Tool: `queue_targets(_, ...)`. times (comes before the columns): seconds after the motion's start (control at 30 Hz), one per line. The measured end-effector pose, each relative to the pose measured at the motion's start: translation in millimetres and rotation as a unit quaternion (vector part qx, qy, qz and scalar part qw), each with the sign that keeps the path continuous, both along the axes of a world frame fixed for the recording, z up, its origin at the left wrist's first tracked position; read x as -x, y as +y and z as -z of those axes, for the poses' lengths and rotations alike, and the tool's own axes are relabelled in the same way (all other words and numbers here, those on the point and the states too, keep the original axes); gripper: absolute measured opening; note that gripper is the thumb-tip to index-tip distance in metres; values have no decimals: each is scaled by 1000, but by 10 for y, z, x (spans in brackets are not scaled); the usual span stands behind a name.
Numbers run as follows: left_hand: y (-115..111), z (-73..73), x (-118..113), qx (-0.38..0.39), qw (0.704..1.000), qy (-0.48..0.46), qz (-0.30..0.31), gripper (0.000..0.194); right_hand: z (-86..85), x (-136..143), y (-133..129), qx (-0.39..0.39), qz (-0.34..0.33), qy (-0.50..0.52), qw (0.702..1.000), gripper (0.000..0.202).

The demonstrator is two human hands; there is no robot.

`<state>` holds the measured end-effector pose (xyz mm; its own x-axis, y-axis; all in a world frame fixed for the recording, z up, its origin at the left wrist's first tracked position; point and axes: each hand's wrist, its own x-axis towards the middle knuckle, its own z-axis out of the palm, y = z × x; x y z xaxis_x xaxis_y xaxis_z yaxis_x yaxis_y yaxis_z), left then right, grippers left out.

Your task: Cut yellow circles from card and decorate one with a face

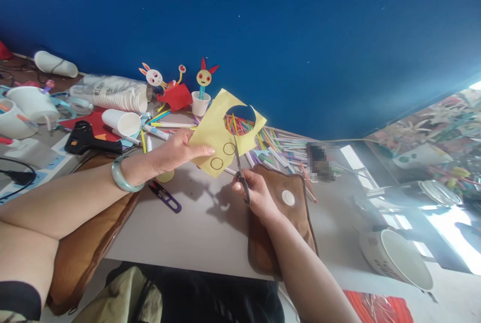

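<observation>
A sheet of yellow paper (205, 137) is pinched by its left edge in my left hand (178, 152), thumb on top. Two small circles are drawn on it, and a large round hole is cut near its upper right. My right hand (259, 195) grips a pair of scissors (242, 182) by the dark handles. The blades meet the paper between the hole and the small circles. Below my left hand, purple thread snips (165, 196) lie on the table, beside a partly hidden yellow paper disc (166, 176).
A brown cushion (300, 212) lies under my right wrist, another brown cushion (93, 232) under my left forearm. A black glue gun (92, 140), paper cups (122, 122) and markers crowd the left. Paper-faced figures (204, 78) and coloured sticks (274, 145) stand or lie toward the blue wall.
</observation>
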<state>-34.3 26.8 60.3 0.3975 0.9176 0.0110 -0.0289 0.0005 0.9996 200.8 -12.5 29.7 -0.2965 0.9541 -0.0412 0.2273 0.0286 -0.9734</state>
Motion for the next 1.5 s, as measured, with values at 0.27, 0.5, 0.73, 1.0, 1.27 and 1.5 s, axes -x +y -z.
queue_targets(0.27, 64, 33, 29, -5, 999, -24, -21, 29, 14, 4, 19, 9, 4, -1, 1000, 52)
queue_targets(0.5, 85, 43, 30, -6, 998, -36, -53, 25, 10, 0, 15, 3, 1, 3, 1000, 50)
queue_targets(0.73, 95, 78, 38, -4, 999, -34, -24, 32, 29, -15, 19, 3, -10, -4, 1000, 48)
queue_targets(1.0, 90, 83, 40, -24, 999, -19, -13, 31, 44, -27, 19, -1, -9, -14, 1000, 48)
queue_targets(1.27, 110, 93, 60, -18, 999, -27, -17, 35, 30, -29, 14, 3, -6, -17, 1000, 52)
queue_targets(1.5, 126, 105, 80, -41, 998, -34, -33, 33, 26, -30, 11, 10, -3, -11, 1000, 52)
